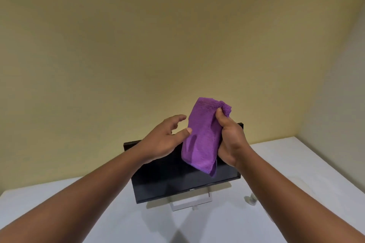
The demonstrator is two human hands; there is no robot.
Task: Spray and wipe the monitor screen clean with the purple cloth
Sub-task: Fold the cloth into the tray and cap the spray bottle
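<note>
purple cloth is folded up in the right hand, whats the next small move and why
Probably bring the purple cloth down flat against the monitor screen. The right hand grips it in the air above the dark panel, not touching it, and the left hand is open beside it, free to steady the monitor.

Soft, even indoor light on a yellow wall [177, 35], faint forearm shadows crossing on the white tabletop [49, 203], dark monitor screen [177, 179] free of glare, slight overall softness, wide-angle bending at the edges
</note>
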